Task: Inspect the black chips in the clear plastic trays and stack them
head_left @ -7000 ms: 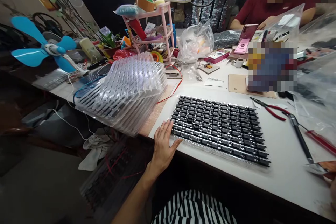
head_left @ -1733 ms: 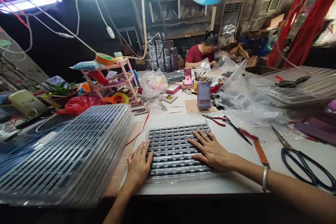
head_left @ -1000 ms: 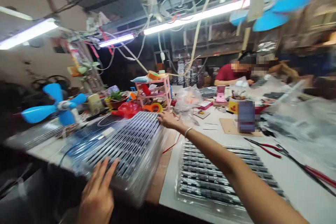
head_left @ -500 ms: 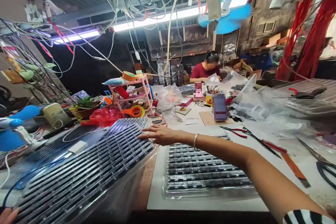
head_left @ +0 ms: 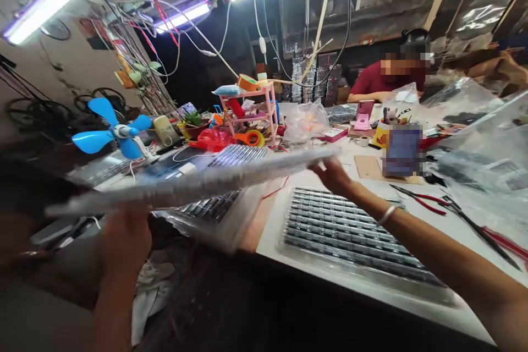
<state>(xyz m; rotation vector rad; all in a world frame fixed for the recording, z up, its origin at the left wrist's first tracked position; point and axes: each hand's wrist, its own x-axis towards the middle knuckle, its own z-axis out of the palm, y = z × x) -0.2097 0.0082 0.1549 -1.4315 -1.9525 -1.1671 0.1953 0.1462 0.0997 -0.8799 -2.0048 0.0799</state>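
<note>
Head view: partly over the white table (head_left: 271, 232), holding up a blurred plastic tray (head_left: 206, 179), left of the flat-lying strip tray (head_left: 346, 231); gripping one end with the right hand (head_left: 335, 177), touching its underside with the left hand (head_left: 127, 234), too blurred to tell finger closure.

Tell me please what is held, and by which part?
A blurred plastic tray, perhaps several: left hand near its left end, right hand near its right end.

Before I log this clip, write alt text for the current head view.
Left hand and right hand hold up one or more blurred plastic trays, nearly edge-on. A tray of dark strips lies on the white worktable, with pliers to its right and a person in red opposite.
</note>
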